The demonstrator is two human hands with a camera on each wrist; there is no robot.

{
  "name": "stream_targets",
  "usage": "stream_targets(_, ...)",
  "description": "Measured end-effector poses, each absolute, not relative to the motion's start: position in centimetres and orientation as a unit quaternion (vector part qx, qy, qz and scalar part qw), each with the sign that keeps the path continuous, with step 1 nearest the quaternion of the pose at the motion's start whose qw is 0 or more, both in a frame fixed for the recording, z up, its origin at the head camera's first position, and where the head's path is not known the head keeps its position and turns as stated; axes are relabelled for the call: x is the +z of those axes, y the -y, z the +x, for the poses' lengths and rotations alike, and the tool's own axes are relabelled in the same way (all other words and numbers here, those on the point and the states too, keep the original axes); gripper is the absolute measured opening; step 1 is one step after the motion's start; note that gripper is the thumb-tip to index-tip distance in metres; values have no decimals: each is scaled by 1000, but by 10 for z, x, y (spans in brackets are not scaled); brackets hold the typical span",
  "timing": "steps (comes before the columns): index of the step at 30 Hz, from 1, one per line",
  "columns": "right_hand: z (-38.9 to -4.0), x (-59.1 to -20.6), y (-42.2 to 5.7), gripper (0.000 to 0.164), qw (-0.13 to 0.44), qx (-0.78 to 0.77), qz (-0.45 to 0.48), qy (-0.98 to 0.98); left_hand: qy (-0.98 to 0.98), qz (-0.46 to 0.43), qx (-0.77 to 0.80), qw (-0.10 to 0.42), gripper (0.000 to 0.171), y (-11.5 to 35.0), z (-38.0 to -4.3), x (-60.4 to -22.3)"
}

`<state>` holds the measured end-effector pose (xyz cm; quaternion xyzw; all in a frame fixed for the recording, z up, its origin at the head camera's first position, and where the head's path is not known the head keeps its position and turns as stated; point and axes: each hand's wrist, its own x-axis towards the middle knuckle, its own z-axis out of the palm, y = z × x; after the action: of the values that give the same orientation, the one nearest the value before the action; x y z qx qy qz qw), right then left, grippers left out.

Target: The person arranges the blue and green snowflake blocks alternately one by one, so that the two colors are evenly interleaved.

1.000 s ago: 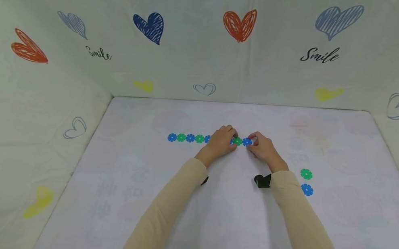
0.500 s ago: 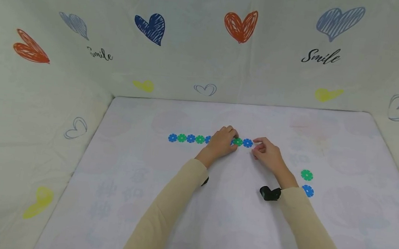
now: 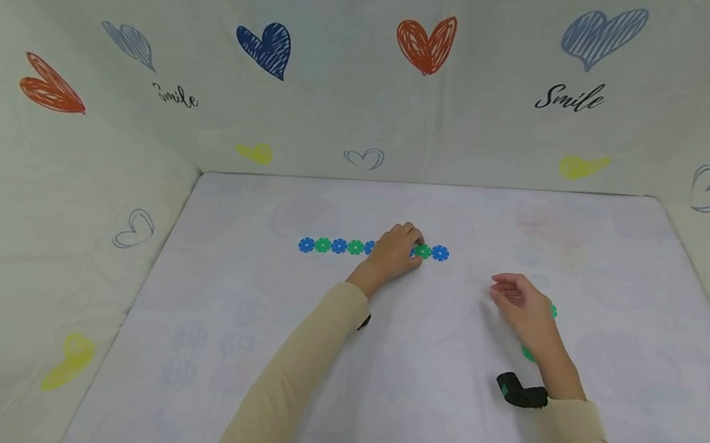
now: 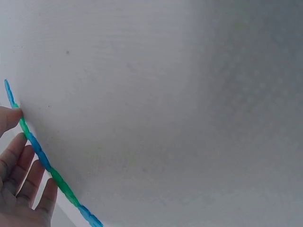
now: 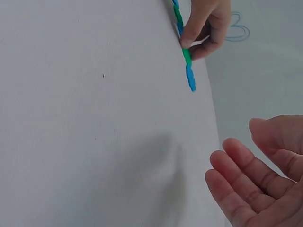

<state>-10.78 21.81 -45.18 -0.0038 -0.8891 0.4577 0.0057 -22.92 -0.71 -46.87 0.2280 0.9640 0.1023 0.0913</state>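
Observation:
A row of flower-shaped plastic discs, alternating blue and green, runs sideways across the table. My left hand covers part of the row. It pinches the green disc second from the right end, thumb and forefinger at its edges in the left wrist view. At that end sits a blue disc. Away to the right, my right hand is above the table, its fingers loosely bent around nothing in the right wrist view. Behind it peek a loose green disc and another green piece, both mostly hidden.
The white table has its far edge against a cloth wall printed with hearts and words. A black wrist camera sits by the right sleeve.
My right hand has released the blue end disc and moved right and nearer, now covering the loose blue disc. My left hand stays on the row.

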Motion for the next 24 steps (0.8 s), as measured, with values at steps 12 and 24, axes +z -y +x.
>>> stream_targets(12, -98, -512, -288, 45, 49, 397, -84, 913, -964, 227, 105, 93, 35, 6, -229, -467)
stream_targets(24, -81, -517, -309, 60, 6, 376, -151, 914, -964, 224, 104, 97, 35, 7, -229, -467)
